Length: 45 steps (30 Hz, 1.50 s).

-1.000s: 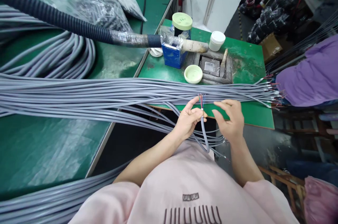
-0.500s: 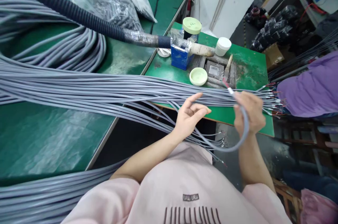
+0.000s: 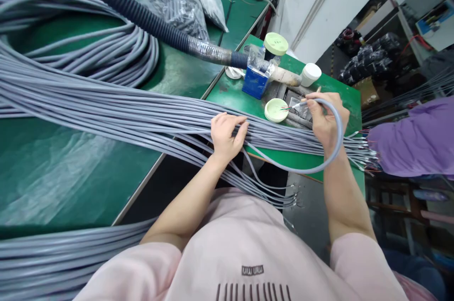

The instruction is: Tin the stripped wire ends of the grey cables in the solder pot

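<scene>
The green tabletop (image 3: pixel 345 84) has its near edge at 4 o'clock and some bare surface at 2 o'clock. Grey cables (image 3: pixel 142 111) run across it from 9 to 3 o'clock. The left hand (image 3: pixel 225 134) rests on them, fingers loosely bent, any grip hidden. The right hand (image 3: pixel 328 119) has its fingers closed on a single cable (image 3: pixel 340 133), whose thin wires (image 3: pixel 285 108) overlap the pale dish (image 3: pixel 271 112); contact is unclear
</scene>
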Each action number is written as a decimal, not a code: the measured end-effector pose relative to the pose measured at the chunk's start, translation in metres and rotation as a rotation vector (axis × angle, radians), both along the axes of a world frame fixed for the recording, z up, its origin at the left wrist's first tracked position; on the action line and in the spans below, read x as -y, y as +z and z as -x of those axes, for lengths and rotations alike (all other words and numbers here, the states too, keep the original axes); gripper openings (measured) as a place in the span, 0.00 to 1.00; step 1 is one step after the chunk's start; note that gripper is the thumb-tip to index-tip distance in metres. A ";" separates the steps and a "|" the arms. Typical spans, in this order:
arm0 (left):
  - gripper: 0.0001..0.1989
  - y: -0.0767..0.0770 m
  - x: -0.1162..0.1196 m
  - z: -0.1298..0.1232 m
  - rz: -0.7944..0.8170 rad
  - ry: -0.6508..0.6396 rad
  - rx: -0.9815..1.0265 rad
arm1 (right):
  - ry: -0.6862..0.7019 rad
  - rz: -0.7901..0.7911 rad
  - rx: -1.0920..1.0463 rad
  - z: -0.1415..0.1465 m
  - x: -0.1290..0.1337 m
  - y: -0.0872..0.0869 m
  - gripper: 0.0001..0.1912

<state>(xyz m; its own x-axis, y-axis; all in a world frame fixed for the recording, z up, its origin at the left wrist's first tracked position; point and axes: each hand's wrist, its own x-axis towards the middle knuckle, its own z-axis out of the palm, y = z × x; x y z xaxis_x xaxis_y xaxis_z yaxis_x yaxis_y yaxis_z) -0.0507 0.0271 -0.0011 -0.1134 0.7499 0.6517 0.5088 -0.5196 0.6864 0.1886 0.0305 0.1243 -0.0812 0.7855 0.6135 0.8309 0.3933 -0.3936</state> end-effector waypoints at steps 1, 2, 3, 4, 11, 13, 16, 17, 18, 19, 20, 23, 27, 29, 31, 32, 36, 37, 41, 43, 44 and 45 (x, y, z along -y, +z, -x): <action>0.07 0.000 0.001 -0.001 0.008 -0.009 -0.016 | 0.010 0.006 0.021 0.002 -0.005 0.000 0.10; 0.07 -0.001 0.001 -0.002 0.011 -0.018 -0.026 | 0.016 0.011 0.047 0.004 -0.010 -0.001 0.10; 0.08 -0.001 0.001 -0.002 0.011 -0.025 -0.035 | 0.021 0.019 0.076 0.006 -0.015 -0.002 0.09; 0.07 -0.001 0.001 -0.003 0.006 -0.028 -0.043 | 0.025 0.027 0.104 0.007 -0.019 -0.003 0.09; 0.05 -0.003 -0.003 -0.005 -0.049 -0.008 -0.093 | 0.042 0.087 0.194 0.014 -0.042 -0.015 0.10; 0.05 -0.003 -0.003 -0.005 -0.045 -0.006 -0.110 | 0.039 0.091 0.214 0.015 -0.045 -0.017 0.09; 0.04 -0.002 -0.003 -0.006 -0.065 0.000 -0.122 | 0.036 0.107 0.241 0.016 -0.048 -0.020 0.10; 0.04 -0.002 -0.003 -0.006 -0.071 0.001 -0.125 | 0.038 0.114 0.248 0.017 -0.049 -0.020 0.10; 0.04 -0.002 -0.003 -0.006 -0.074 0.001 -0.129 | 0.042 0.120 0.251 0.017 -0.049 -0.021 0.10; 0.04 -0.003 -0.003 -0.006 -0.073 0.000 -0.134 | 0.045 0.123 0.253 0.017 -0.050 -0.022 0.11; 0.04 -0.003 -0.004 -0.006 -0.069 0.000 -0.139 | 0.046 0.124 0.254 0.018 -0.050 -0.023 0.11; 0.04 -0.004 -0.004 -0.006 -0.069 -0.001 -0.148 | 0.045 0.127 0.263 0.019 -0.052 -0.027 0.11; 0.04 -0.005 -0.004 -0.006 -0.112 -0.005 -0.156 | 0.035 0.129 0.275 0.021 -0.051 -0.025 0.11; 0.04 -0.005 -0.003 -0.005 -0.116 -0.006 -0.163 | 0.018 0.109 0.270 0.019 -0.048 -0.018 0.10; 0.04 -0.005 -0.003 -0.005 -0.107 -0.009 -0.169 | -0.023 0.065 0.256 0.013 -0.045 -0.008 0.11; 0.04 -0.005 -0.003 -0.005 -0.104 -0.011 -0.170 | -0.051 0.040 0.247 0.008 -0.044 -0.003 0.11; 0.04 -0.008 -0.004 -0.005 -0.108 -0.014 -0.170 | -0.157 -0.009 0.230 -0.024 -0.046 0.005 0.11; 0.04 -0.008 -0.004 -0.005 -0.106 -0.016 -0.170 | -0.173 -0.006 0.228 -0.032 -0.048 0.004 0.11; 0.04 -0.009 -0.004 -0.005 -0.105 -0.017 -0.168 | -0.217 0.014 0.214 -0.058 -0.060 -0.010 0.11; 0.04 -0.009 -0.004 -0.005 -0.121 -0.007 -0.169 | -0.229 0.025 0.217 -0.065 -0.065 -0.016 0.11; 0.04 -0.009 -0.004 -0.005 -0.132 -0.002 -0.169 | -0.233 0.032 0.221 -0.067 -0.068 -0.019 0.11; 0.04 -0.008 -0.004 -0.005 -0.141 0.001 -0.170 | -0.238 0.041 0.228 -0.069 -0.070 -0.022 0.12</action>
